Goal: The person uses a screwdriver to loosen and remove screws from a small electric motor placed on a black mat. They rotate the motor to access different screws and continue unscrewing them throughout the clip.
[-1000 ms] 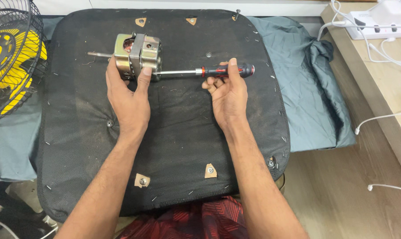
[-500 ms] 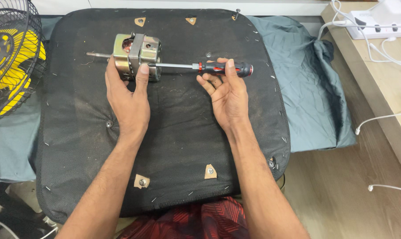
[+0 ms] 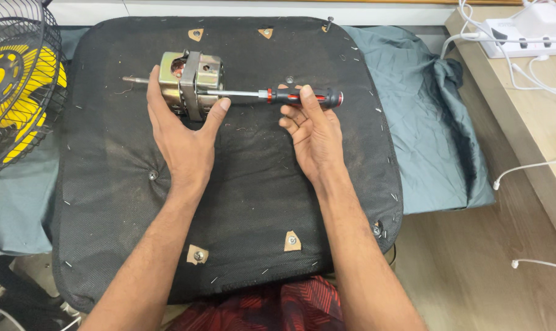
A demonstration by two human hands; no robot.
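Note:
A small metal fan motor [image 3: 189, 83] with a shaft sticking out to the left lies on a black padded board [image 3: 229, 184]. My left hand [image 3: 183, 132] cups the motor from the near side, thumb and fingers around its body. A screwdriver [image 3: 290, 96] with a black and red handle lies level, its steel tip against the motor's right face. My right hand [image 3: 311, 125] rests on the handle, fingers spread and curled loosely over it.
A black wire fan guard with yellow blades [image 3: 14, 86] stands at the left. Grey-green cloth [image 3: 425, 122] lies under the board. A wooden bench [image 3: 523, 104] at the right carries a white power strip [image 3: 523, 30] and white cables [image 3: 529, 165].
The screwdriver handle has rolled slightly under my right hand's fingers, and that hand has shifted a little away from me. My left hand and the motor stay put.

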